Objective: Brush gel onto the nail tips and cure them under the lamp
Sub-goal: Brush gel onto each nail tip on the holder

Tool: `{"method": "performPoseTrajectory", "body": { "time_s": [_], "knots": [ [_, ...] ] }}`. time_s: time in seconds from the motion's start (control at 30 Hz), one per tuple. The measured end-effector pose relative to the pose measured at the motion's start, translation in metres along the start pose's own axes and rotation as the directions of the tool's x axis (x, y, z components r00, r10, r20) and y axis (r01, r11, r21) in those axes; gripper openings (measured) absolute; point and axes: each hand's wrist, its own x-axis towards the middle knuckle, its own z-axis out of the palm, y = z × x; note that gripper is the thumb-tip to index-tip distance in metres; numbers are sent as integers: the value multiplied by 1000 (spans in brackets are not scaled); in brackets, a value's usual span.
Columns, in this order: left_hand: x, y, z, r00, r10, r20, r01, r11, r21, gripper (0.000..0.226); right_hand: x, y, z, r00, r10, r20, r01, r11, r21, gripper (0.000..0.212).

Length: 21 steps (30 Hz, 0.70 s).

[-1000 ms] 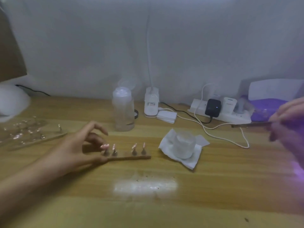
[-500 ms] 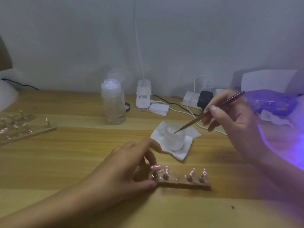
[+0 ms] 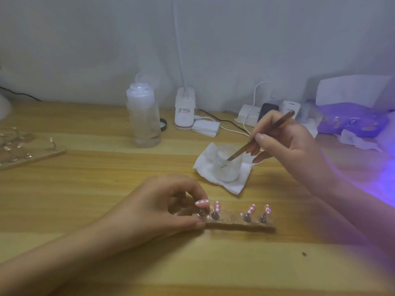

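Observation:
A narrow wooden holder strip (image 3: 239,224) lies on the table with several pink nail tips (image 3: 216,205) standing on small pegs. My left hand (image 3: 162,206) pinches the strip's left end between thumb and fingers. My right hand (image 3: 286,144) grips a thin brown brush (image 3: 260,135), whose tip dips into a small clear jar (image 3: 228,167) set on a white tissue (image 3: 239,184). The purple-lit curing lamp (image 3: 350,122) sits at the far right, casting violet light over my right forearm.
A clear plastic bottle (image 3: 143,118) stands behind the strip. A white device (image 3: 185,110), a power strip (image 3: 252,116) with plugs and cables run along the wall. Another board with clear tips (image 3: 25,150) lies at the left. The table's front edge is near me.
The brush tip has gone down into the jar. Before that my right hand came in from the right with the brush. My left hand keeps hold of the strip.

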Motion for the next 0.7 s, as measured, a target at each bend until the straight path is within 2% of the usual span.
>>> {"method": "performPoseTrajectory", "body": {
  "time_s": [0.17,0.33,0.47,0.6,0.7],
  "knots": [
    [-2,-5,0,992,29,-127,-10,989,150,22,0,1,-7,997,-7,-71,13,996,84,8],
    [0,-10,-3,995,8,-97,1,996,89,22,-3,9,-5,985,22,-169,7,986,169,7],
    [3,-12,-5,996,5,-85,-5,1000,-4,11,-8,18,-4,963,85,-257,-14,963,269,6],
    [4,-11,-2,992,2,-122,-13,996,-86,16,-11,26,-4,950,160,-268,-44,919,393,12],
    [2,-12,-1,984,82,-159,-89,995,-37,15,-12,29,-5,945,181,-274,-38,889,457,16]
  ]
}}
